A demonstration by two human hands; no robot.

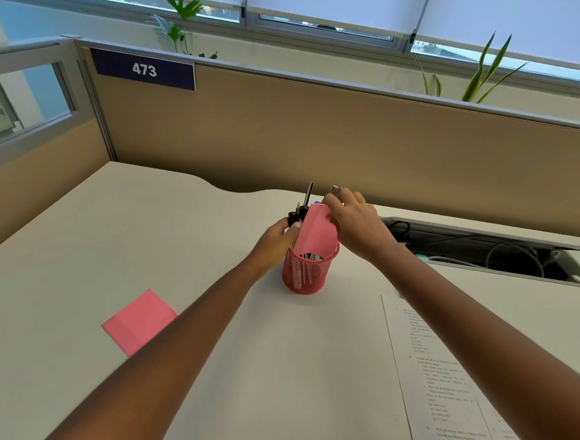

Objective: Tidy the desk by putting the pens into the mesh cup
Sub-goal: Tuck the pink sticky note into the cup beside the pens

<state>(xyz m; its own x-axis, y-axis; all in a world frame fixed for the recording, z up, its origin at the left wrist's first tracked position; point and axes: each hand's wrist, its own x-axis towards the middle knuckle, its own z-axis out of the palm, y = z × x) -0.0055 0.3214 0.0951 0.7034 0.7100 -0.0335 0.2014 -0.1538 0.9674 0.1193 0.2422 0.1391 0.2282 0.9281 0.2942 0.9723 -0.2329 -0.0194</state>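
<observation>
Nearest, a printed sheet [440, 381] lies on the bench [275, 375] at about 5 o'clock from the mesh cup [307, 273]. A pink pad [139, 321] lies flat at 8 o'clock from the cup, with the left forearm over its near corner. The red mesh cup stands upright mid-bench, between the two wrists. Just above its rim, the left hand [276, 241] sits at 10 o'clock, fingers curled round the dark pens [309, 192], which stand in the cup with their tops poking up. The right hand [354, 222] sits at 2 o'clock, pinching a pink note [317, 231] that stands tilted in the cup. More pen ends show over its fingers; whether it grips those too, I cannot tell. Beyond, at 3 o'clock, is an open cable tray [490, 250], then the partition [310, 132] with a number plate [144, 70].
</observation>
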